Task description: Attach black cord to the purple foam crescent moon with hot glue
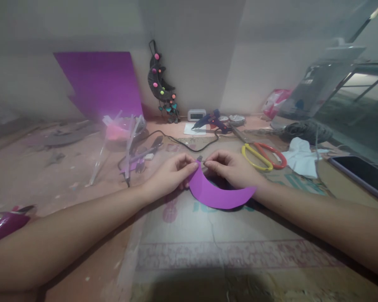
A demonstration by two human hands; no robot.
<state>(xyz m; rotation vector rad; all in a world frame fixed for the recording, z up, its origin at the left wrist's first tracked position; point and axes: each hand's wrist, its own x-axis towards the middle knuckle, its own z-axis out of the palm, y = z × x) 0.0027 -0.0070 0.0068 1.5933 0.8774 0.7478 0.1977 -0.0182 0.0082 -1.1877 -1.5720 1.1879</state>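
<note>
A purple paper crescent (222, 198) lies in front of me over a printed cardboard sheet (182, 230), its curve facing down. My left hand (179, 170) pinches the crescent's upper left tip between thumb and fingers. Just right of that tip, my right hand (227, 165) has thumb and forefinger closed in a pinch; what is between them, if anything, is too small to tell. A small dark grey bit (199, 159) shows at the tip between the two hands. The crescent's right point reaches my right wrist.
Behind the hands are a blue glue gun (212, 121), a small white clock (197, 115) and scissors (264, 156) with yellow and red handles. Purple card (103, 84) and a decorated dark moon (159, 84) stand against the wall. A phone (362, 176) lies right; glue sticks (129, 147) lie left.
</note>
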